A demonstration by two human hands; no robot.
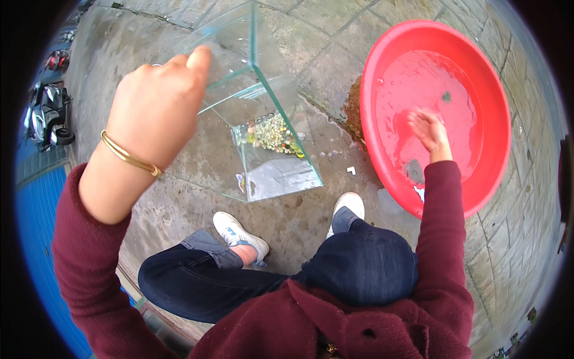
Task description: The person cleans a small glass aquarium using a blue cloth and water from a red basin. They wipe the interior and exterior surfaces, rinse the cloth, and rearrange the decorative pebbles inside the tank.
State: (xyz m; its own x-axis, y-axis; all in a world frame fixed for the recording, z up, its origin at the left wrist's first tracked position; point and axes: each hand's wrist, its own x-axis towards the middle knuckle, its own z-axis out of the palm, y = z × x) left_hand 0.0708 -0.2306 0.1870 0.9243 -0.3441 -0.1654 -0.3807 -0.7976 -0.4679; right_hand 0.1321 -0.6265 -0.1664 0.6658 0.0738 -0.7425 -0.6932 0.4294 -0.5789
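Observation:
My left hand (157, 94), with a gold bangle at the wrist, grips the upper edge of a glass tank (287, 121), which is tilted in front of me. Through its clear walls I see a patch of small pale and coloured pebbles (271, 134). On the right, my right hand (428, 128) is over or in the water of a red plastic basin (495, 134), its fingers loosely spread and nothing seen in them. Two dark grey-green pieces, one (415, 171) close to the wrist and a smaller one (446, 96) farther off, lie in the basin.
A small white L-shaped piece (351, 170) lies on the wet stone paving (329, 89) between tank and basin. Something brown and rough (353, 107) shows at the basin's left side. My white shoes (240, 233) are just below the tank. Parked motorcycles (47, 116) stand far left.

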